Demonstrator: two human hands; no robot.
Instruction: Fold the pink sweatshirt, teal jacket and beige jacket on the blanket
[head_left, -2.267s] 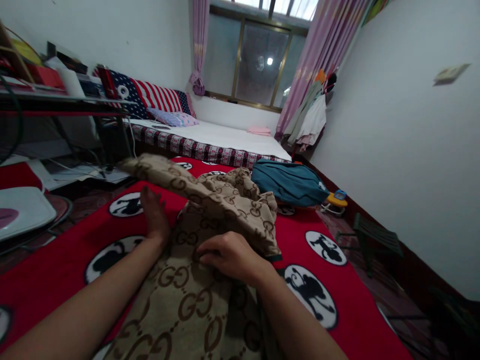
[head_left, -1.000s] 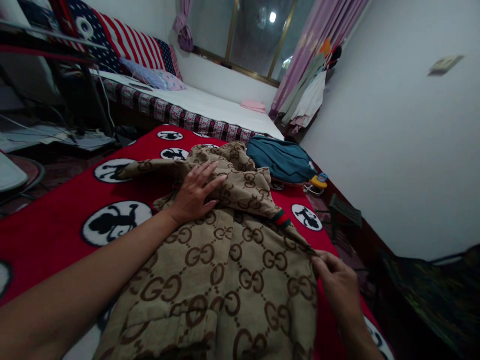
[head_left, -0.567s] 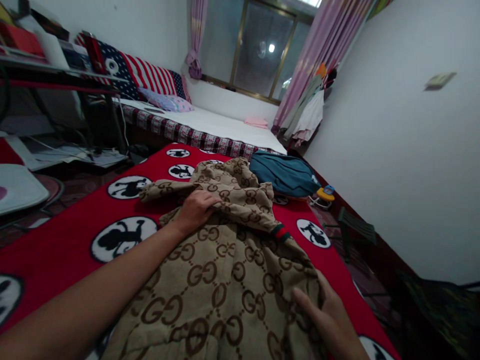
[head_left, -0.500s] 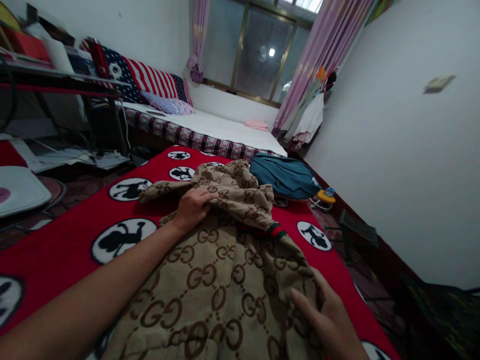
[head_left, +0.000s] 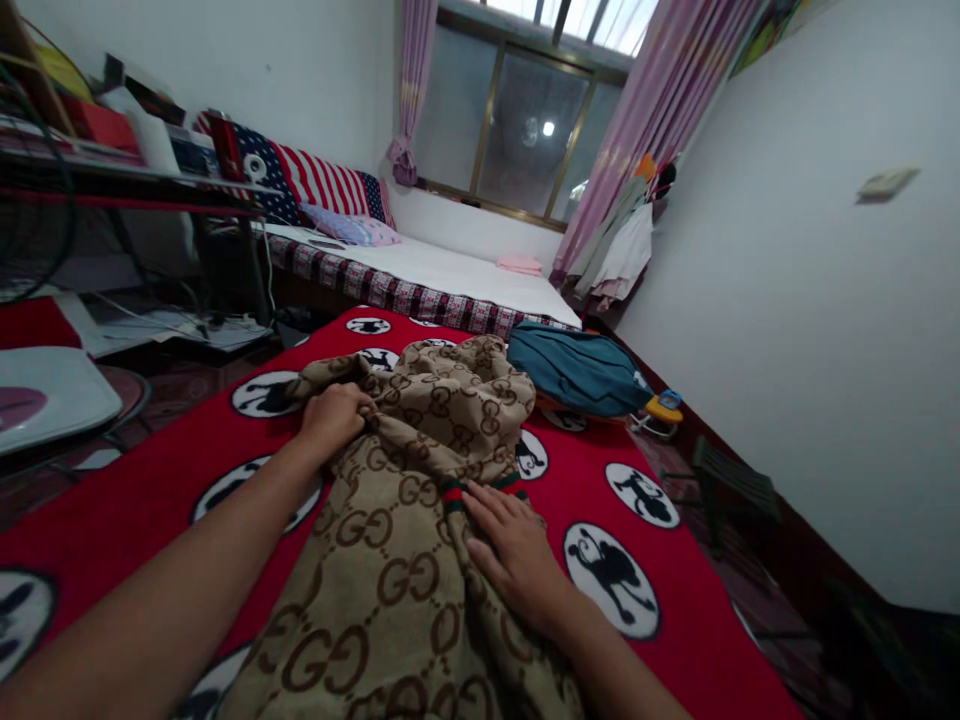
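A beige jacket with a brown letter pattern lies lengthwise in front of me, its upper part bunched in folds. One sleeve carries a green and red striped band. My left hand is closed on a fold of the jacket at its upper left, fingertips partly tucked into the cloth. Flat along the jacket's right side rests my right hand, fingers stretched out over the folded-in cloth just below the striped band. Under the jacket is a red blanket with black and white round figures.
A dark teal folded cloth or bag lies at the blanket's far right corner. Behind it stands a bed with a white top. A cluttered desk and a white chair seat are on the left; a dark stool stands right.
My right hand has moved up and inward, bringing the jacket's right side in toward the middle and baring more blanket. My left hand has shifted left with its fold of cloth.
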